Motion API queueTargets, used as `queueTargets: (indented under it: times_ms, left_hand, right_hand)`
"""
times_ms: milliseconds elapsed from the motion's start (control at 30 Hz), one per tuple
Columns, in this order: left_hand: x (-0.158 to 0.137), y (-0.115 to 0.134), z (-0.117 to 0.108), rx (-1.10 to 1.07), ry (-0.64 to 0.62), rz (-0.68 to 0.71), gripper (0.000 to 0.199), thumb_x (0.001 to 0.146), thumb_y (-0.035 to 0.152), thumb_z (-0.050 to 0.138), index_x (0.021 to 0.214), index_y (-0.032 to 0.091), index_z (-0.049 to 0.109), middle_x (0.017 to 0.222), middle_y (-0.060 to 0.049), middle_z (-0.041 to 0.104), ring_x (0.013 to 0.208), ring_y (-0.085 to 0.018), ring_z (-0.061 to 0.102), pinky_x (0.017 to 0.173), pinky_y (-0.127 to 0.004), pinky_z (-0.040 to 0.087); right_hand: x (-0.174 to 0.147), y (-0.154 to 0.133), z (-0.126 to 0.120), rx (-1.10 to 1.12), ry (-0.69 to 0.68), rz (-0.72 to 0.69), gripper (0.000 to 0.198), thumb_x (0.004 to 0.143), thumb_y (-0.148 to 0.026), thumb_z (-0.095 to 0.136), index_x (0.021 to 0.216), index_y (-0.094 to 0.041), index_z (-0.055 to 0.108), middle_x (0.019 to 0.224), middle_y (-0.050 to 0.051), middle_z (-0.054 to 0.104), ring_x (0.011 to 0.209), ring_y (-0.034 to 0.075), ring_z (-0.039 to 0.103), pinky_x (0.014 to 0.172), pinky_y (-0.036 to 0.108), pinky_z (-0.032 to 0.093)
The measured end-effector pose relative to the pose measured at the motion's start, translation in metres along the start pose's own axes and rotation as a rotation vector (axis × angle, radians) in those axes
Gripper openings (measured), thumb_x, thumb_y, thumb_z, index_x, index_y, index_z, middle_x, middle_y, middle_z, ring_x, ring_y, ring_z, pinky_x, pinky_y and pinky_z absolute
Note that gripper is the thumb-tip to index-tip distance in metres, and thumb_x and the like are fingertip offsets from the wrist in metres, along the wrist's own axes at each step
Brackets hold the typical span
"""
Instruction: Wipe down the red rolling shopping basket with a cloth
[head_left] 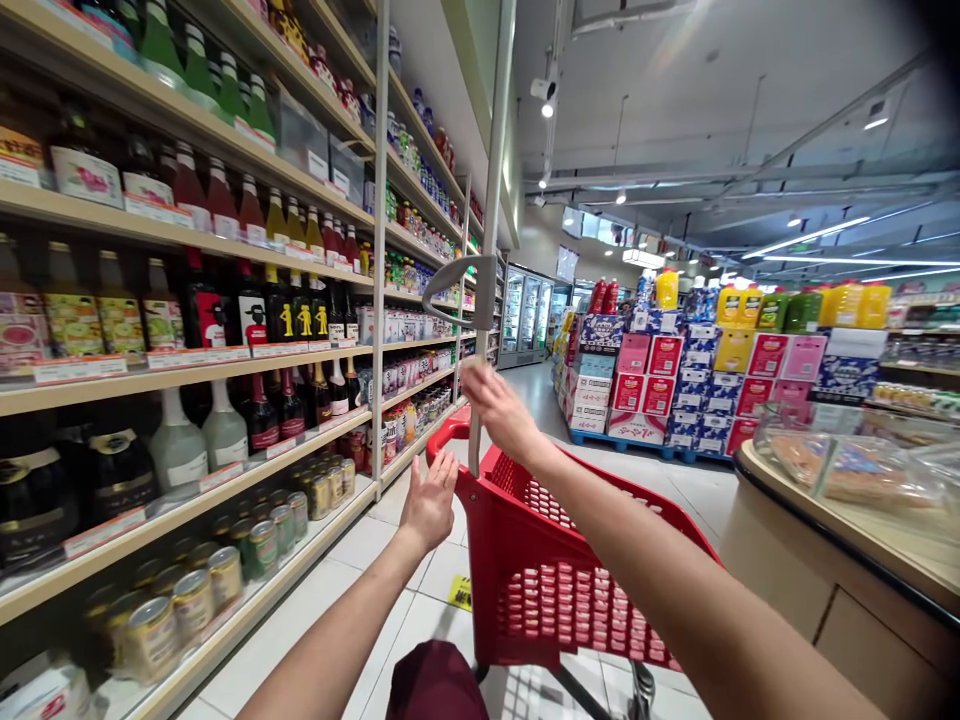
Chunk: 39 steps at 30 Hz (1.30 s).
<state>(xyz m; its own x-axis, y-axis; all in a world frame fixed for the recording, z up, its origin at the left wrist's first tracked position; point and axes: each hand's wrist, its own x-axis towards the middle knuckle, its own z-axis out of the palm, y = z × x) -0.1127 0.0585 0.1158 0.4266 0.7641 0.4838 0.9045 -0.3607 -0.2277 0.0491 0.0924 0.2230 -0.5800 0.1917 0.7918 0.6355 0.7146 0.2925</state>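
Observation:
A red plastic shopping cart (570, 600) with a perforated basket stands in front of me. A grey pole (496, 150) with a grey hook-like loop (486, 290) rises at its near left corner. My left hand (431, 500) is beside this corner, just below the red handle (442, 437). Its fingers are stretched out and lie together, with no object visible in them. My right hand (499, 405) is in front of the pole, below the loop, and hides part of it. Its fingers are extended and slightly blurred; whether they touch the pole is unclear.
Shelves with bottles (251, 210) and cans (191, 600) line the left side. Stacked cartons (634, 380) topped with juice bottles (739, 302) stand ahead right. A rounded counter (795, 560) holding clear packages (862, 465) is close on the right. Glass-door coolers (525, 310) stand far ahead.

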Motion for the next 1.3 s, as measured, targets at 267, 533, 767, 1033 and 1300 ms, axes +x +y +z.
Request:
queueTargets:
  times_ms: [267,533,767,1033,1300]
  left_hand:
    - [-0.001,-0.001,-0.001,-0.062,0.091,-0.010,0.052,0.074,0.026,0.044,0.124,0.013,0.041,0.133,-0.011,0.040,0.124,-0.025,0.029,0.103,-0.046,0.011]
    - [0.020,0.005,-0.020,-0.004,0.149,-0.037,0.025,0.073,0.036,0.055,0.090,0.019,0.058,0.097,-0.008,0.059,0.097,-0.024,0.047,0.091,-0.043,0.026]
    - [0.020,0.041,-0.036,-0.039,0.123,-0.059,0.021,0.070,0.039,0.057,0.080,0.020,0.057,0.092,-0.007,0.057,0.096,-0.026,0.045,0.090,-0.043,0.025]
    - [0.020,0.111,-0.059,-0.190,0.062,-0.042,0.017,0.072,0.030,0.054,0.083,0.017,0.055,0.088,-0.008,0.057,0.092,-0.025,0.047,0.084,-0.040,0.031]
    - [0.020,0.140,-0.064,-0.615,0.157,0.063,0.021,0.079,0.032,0.043,0.094,0.021,0.052,0.093,-0.002,0.063,0.092,-0.019,0.054,0.096,-0.041,0.027]
  right_hand:
    - [-0.183,-0.086,0.066,0.040,-0.070,0.213,0.049,0.083,-0.003,0.031,0.129,-0.020,0.037,0.131,0.005,0.041,0.128,0.016,0.020,0.101,0.038,0.034]
    - [-0.207,-0.086,0.076,0.089,0.045,0.391,0.055,0.080,0.001,0.030,0.127,-0.026,0.039,0.126,0.004,0.048,0.124,0.017,0.030,0.098,0.041,0.037]
    - [-0.214,-0.079,0.028,0.318,0.108,0.549,0.047,0.081,-0.003,0.035,0.119,-0.026,0.050,0.124,0.004,0.050,0.119,0.018,0.040,0.098,0.039,0.037]
    - [-0.188,-0.068,-0.026,0.421,0.289,0.789,0.049,0.078,-0.008,0.036,0.122,-0.026,0.047,0.131,0.002,0.042,0.121,0.017,0.038,0.102,0.038,0.031]
    - [-0.203,-0.054,-0.074,0.379,0.279,0.874,0.040,0.074,-0.012,0.041,0.108,-0.021,0.060,0.120,0.006,0.053,0.114,0.020,0.046,0.097,0.039,0.036]
